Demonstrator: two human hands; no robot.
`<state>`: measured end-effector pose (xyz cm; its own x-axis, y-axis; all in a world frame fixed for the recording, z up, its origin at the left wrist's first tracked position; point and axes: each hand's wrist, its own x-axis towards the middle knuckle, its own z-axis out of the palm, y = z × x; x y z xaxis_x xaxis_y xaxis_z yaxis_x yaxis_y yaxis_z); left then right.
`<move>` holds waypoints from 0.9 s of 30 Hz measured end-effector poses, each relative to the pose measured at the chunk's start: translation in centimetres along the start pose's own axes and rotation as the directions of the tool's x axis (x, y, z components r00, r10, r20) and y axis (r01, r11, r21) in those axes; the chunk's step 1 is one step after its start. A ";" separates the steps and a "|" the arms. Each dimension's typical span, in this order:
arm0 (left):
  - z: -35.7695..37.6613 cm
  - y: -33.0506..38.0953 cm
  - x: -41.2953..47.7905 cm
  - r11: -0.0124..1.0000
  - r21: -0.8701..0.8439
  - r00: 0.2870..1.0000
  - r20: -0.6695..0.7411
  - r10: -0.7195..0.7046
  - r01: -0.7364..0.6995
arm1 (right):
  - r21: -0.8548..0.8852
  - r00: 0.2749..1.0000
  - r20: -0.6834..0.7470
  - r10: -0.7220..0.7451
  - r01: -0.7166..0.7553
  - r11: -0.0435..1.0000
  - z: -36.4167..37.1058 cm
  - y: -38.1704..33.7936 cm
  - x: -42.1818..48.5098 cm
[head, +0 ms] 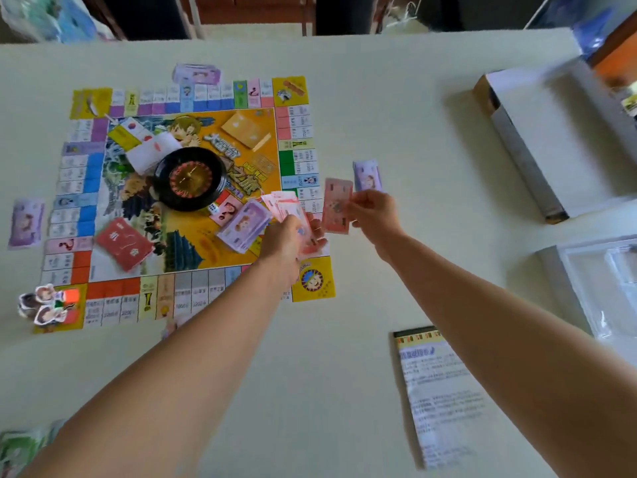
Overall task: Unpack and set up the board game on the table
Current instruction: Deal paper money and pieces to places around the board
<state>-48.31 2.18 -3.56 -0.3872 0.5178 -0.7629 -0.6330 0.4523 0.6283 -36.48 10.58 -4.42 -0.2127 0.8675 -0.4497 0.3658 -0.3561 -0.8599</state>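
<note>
Now the left hand [284,236] curls round the pink stack [284,201], the board [179,291] just under its grip; the right hand [372,210] pinches one pink note [337,201], likely to lay by the purple note [367,174] just beyond

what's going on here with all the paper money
A person seems to be dealing out play money for a board game. The left-hand grip holds a fan of pink notes over the board; the right-hand grip pinches one pink note near a purple note lying beside the board.
</note>
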 end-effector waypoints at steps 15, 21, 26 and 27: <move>5.7 4.2 7.1 0.976 0.220 0.999 0.048 0.003 -0.014 | -0.390 0.924 -0.382 -0.030 -0.132 0.911 -2.5 0.8 10.0; 6.2 4.8 8.8 0.979 0.199 0.998 -0.031 0.054 -0.047 | -0.286 0.883 -0.384 -0.270 0.164 0.944 0.0 0.5 9.7; 5.0 6.5 9.2 0.994 0.078 0.989 -0.117 0.091 -0.082 | -0.040 0.980 0.120 -0.159 0.165 0.985 4.5 -3.2 8.8; 4.7 7.2 9.1 0.994 0.066 0.989 -0.116 0.095 -0.088 | -0.045 0.978 0.133 -0.163 0.170 0.984 5.1 -3.9 9.0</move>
<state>-53.26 13.57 -5.30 -0.5207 0.4706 -0.7123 -0.5509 0.4521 0.7015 -44.48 18.02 -6.39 -0.3881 0.8600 -0.3313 0.3646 -0.1869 -0.9122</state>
